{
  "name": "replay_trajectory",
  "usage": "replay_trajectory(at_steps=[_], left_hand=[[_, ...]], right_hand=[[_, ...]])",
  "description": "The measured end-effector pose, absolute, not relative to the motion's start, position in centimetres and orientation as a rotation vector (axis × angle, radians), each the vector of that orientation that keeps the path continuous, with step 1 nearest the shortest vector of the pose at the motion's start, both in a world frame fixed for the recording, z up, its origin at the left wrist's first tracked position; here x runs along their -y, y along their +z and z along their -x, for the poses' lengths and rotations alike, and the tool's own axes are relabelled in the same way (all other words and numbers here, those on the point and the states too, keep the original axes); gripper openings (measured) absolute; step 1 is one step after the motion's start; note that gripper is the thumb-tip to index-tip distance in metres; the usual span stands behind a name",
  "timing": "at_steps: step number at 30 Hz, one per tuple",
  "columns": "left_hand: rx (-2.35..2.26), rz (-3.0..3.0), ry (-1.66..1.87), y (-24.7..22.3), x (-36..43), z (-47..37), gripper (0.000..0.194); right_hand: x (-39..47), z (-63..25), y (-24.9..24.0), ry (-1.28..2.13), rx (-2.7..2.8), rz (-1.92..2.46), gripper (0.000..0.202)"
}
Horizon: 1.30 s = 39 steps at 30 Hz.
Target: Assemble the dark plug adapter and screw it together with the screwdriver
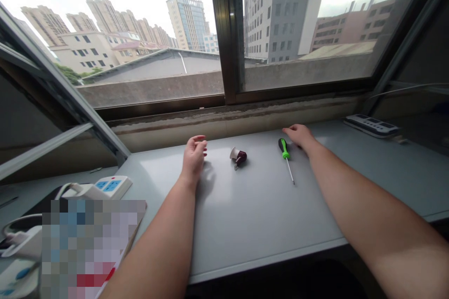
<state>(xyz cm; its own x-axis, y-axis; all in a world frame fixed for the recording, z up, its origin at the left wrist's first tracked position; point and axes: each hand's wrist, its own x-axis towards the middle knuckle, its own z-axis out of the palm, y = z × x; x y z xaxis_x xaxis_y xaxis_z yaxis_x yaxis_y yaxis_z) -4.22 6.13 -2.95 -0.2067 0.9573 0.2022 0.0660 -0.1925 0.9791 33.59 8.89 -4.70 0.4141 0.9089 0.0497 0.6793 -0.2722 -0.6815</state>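
Working from the head view. On the grey tabletop [259, 217], a small maroon-and-white object [240, 156] is lying on its side between the hands, nearer the left, its pale flared end facing left. I'm judging this spot as chosen so that either hand could get at it without crossing the other.

The screwdriver [285, 148] is lying to the object's right, green-and-black handle toward the window, bare shaft pointing back at the wearer. I'm reading that as laid within the right hand's range, with the tip aimed away from both hands.

The left hand [194, 158] is standing on its little-finger side, as far as I'm seeing, fingers loosely bent with gaps between them, nothing showing in the grasp. Its forearm [164, 243] is slanting up from the near edge; whether the wrist is bearing on the table, I'm not able to tell.

The right hand [300, 135] is lying at the table's far edge, just past the handle and seemingly apart from it. The back of it is facing me, fingers pointing left; I'm not able to tell whether they're spread or pressing together. Its forearm [354, 191] is running in diagonally from the lower right, leaving the middle of the tabletop uncovered.
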Motion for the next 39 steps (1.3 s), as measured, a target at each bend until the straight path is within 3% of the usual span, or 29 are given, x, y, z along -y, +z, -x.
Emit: replay_trajectory(at_steps=[3, 6, 10, 13, 16, 22, 27, 34, 39], left_hand=[[-1.208, -2.158, 1.188, -3.1, -4.5, 1.6, 0.048], [-1.121, -2.450, 0.824, -3.3, -3.4, -0.1, 0.055], [-1.127, -2.443, 0.788, -3.5, -3.2, -0.2, 0.045], [-1.278, -2.262, 0.946, -3.2, -3.5, 0.2, 0.050], [-1.337, -2.056, 1.008, -2.9, -3.6, 0.2, 0.052], [-1.139, -2.060, 0.965, -3.0, -3.4, -0.2, 0.037], [-1.050, -2.131, 0.836, -3.0, -2.8, -0.8, 0.026], [-0.974, -2.354, 0.785, -1.9, -1.7, -1.2, 0.015], [-0.753, -2.486, 0.627, -1.5, -1.2, -1.2, 0.039]], right_hand=[[-8.5, -32.5, -4.2, 0.539, 1.508, 2.117, 0.055], [-7.5, -31.1, -3.6, 0.539, 1.683, 2.111, 0.065], [-5.9, -29.2, -2.7, 0.590, 1.938, 1.966, 0.071], [-5.0, -27.9, -2.1, 0.648, 2.099, 1.843, 0.074], [-4.4, -26.9, -1.8, 0.674, 2.172, 1.781, 0.070], [-4.2, -27.2, -1.3, 0.720, 2.154, 1.733, 0.060], [-4.4, -27.9, -0.1, 0.693, 1.818, 1.425, 0.048], [-3.2, -26.8, 2.5, 0.856, 1.293, 0.745, 0.051], [-3.6, -26.7, 2.2, 0.814, 1.192, 0.739, 0.050]])
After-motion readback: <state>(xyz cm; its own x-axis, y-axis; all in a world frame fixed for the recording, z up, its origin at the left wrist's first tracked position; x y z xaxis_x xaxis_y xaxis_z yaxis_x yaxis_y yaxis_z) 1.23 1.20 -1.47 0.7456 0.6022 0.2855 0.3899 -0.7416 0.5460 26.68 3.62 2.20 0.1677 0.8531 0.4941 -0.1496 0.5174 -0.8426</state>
